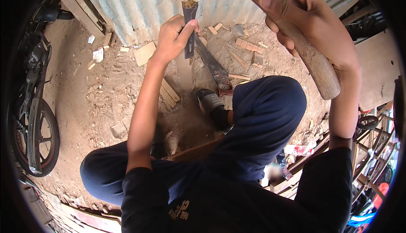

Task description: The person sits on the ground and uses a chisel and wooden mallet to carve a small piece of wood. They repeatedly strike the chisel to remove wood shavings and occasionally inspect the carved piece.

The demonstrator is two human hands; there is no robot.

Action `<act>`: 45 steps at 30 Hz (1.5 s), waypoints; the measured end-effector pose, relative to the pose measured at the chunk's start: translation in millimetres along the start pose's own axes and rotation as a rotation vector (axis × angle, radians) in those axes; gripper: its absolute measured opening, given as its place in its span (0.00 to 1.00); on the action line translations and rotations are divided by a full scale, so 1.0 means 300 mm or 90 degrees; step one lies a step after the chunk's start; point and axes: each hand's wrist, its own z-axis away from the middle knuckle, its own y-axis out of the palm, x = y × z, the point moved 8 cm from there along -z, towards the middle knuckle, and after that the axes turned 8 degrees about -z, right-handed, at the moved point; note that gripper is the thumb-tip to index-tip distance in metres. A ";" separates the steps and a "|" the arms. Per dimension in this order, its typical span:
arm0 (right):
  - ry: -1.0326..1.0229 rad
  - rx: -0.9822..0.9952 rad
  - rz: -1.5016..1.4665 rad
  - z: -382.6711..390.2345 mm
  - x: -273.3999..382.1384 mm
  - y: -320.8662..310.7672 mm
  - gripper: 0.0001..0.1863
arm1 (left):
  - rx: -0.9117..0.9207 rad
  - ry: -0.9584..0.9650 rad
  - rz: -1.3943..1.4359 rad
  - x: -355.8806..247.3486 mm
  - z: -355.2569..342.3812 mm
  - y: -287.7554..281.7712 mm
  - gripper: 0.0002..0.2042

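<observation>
black straight tool with a bushy tan top (190,12) runs up and down at the upper middle of the frame, the left hand (177,36) clamped on it. one thick brown wooden handle (311,61) slants at the upper right, right hand (306,19) wrapped round it. one tool, one handle, two hands; the left is nearer the tan top.

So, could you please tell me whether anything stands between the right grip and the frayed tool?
Nothing visible stands between the right grip and the frayed tool, which the left grip holds; only the right grip's own wooden handle reaches partway across, at the picture's top.
</observation>
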 end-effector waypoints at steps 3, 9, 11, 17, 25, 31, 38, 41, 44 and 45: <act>0.132 0.009 -0.320 0.003 -0.023 0.033 0.17 | -0.027 -0.032 0.054 0.016 0.006 0.000 0.24; 0.053 -0.046 -0.426 0.024 -0.209 0.074 0.21 | -0.097 -0.145 0.241 0.087 0.035 -0.020 0.27; 0.055 -0.043 -0.405 0.038 -0.275 0.077 0.20 | -0.162 -0.100 0.253 0.077 0.040 -0.041 0.26; 0.110 -0.075 -0.452 0.057 -0.297 0.055 0.20 | -0.194 -0.079 0.258 0.061 0.022 -0.038 0.29; 0.096 0.036 -0.126 -0.022 -0.367 0.098 0.20 | -0.272 -0.083 0.319 0.039 0.042 -0.006 0.31; 0.124 0.112 -0.026 -0.021 -0.415 0.146 0.22 | -0.346 -0.138 0.354 0.051 0.074 0.000 0.33; 0.100 0.113 0.020 -0.028 -0.401 0.166 0.26 | -0.397 -0.167 0.336 0.049 0.078 -0.022 0.32; 0.067 0.095 0.058 -0.038 -0.388 0.168 0.29 | -0.412 -0.171 0.306 0.021 0.064 -0.055 0.32; 0.048 0.122 0.100 -0.047 -0.376 0.186 0.31 | -0.403 -0.138 0.261 -0.019 0.025 -0.111 0.34; 0.055 0.127 0.085 -0.047 -0.375 0.190 0.31 | -0.368 -0.110 0.244 -0.038 0.001 -0.126 0.35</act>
